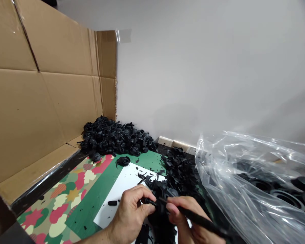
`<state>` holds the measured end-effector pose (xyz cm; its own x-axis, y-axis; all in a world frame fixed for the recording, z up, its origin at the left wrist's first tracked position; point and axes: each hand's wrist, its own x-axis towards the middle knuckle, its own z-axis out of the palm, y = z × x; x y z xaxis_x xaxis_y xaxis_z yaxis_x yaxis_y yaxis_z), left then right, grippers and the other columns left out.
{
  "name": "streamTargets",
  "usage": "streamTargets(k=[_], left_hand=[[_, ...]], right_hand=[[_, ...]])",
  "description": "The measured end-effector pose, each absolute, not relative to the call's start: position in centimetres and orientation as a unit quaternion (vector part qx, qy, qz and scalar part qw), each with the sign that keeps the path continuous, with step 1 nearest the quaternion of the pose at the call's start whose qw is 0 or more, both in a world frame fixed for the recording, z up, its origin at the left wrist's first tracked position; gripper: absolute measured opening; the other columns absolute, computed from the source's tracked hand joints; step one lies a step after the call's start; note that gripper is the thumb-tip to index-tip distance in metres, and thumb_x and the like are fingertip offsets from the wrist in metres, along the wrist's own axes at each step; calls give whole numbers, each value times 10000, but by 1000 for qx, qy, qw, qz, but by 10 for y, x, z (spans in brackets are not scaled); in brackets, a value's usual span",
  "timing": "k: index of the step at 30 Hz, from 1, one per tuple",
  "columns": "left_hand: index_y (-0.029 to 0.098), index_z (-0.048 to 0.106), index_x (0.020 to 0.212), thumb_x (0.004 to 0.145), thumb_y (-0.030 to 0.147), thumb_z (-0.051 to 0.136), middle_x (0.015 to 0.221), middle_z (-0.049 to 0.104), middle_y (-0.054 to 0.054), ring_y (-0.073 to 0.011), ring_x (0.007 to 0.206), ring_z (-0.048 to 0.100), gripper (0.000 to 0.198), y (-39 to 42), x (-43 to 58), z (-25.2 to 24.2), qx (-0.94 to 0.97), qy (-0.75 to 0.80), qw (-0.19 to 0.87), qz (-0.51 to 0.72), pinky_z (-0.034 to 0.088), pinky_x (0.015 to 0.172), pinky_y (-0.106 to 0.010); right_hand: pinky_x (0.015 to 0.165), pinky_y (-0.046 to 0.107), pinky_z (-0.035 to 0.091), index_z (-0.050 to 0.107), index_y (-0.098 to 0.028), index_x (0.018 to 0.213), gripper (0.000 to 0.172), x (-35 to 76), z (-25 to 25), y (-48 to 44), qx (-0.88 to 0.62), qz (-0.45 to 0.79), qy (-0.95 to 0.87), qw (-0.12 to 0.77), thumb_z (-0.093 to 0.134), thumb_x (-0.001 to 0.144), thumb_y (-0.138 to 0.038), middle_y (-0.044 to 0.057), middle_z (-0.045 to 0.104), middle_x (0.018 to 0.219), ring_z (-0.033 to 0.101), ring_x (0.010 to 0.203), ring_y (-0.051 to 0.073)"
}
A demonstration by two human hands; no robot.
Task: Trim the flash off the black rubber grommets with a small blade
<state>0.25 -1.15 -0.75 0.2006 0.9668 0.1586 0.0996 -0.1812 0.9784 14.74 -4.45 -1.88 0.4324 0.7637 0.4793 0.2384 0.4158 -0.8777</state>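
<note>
My left hand (132,211) pinches a small black rubber part (150,202) between thumb and fingers. In my right hand (186,217) is a slim dark pen-like tool (202,221), gripped like a pencil, its tip near the rubber part; the tip's shape cannot be made out. Black rubber scraps (159,186) lie just behind both hands. Below them is a white sheet (112,200) strewn with bits of trimming. More dark material lies between the wrists, partly hidden.
A heap of ribbed black rubber parts (117,137) sits by the cardboard wall (66,98). Trimmings (181,169) are piled behind my right hand. At right, a clear plastic bag (218,176) holds black rings (287,198). Patterned paper (61,200) and a green sheet (91,203) cover the left side.
</note>
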Motion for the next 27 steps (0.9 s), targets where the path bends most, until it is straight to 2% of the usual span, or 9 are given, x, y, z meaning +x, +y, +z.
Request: streamTargets(k=[3,6,8,12,16,27], left_hand=[[188,717,721,656,112,612,752,660,-35,-197,736,573,145,-12,3,-8,606,443,481,454,422,676,-274],[186,716,739,654,131,614,751,650,-33,-189,706,546,143,-11,3,-9,596,461,486,443,406,649,-273],[184,716,753,657,135,611,755,643,-32,-186,700,536,150,-10,2,-9,598,464,485,439,400,648,-274],[181,718,769,661,128,613,751,632,-29,-182,693,534,159,-9,2,-9,605,464,478,436,393,636,-271],[180,719,776,672,107,618,788,653,-40,-200,751,577,162,-10,3,-9,616,455,470,438,413,676,-279],[170,709,783,676,67,607,791,660,-50,-211,771,606,180,-12,2,-14,634,441,449,450,442,700,-295]], right_hand=[[579,299,439,713,-243,756,147,162,-17,-44,-558,93,-495,659,682,797,-380,34,658,692,590,582,183],[603,307,456,696,-222,808,300,171,-19,-42,-603,172,-409,662,681,766,-519,30,665,677,597,589,190],[603,302,468,690,-213,798,332,170,-21,-41,-589,232,-381,674,702,739,-540,16,657,618,599,579,188],[515,261,457,713,-211,742,277,155,-22,-43,-518,304,-378,705,770,690,-477,8,672,671,584,526,142],[513,230,449,729,-229,735,199,143,-22,-45,-473,350,-387,710,786,694,-415,-5,668,697,575,514,108],[493,210,423,726,-252,768,135,139,-32,-44,-443,329,-430,715,756,752,-382,-21,651,677,558,497,94]])
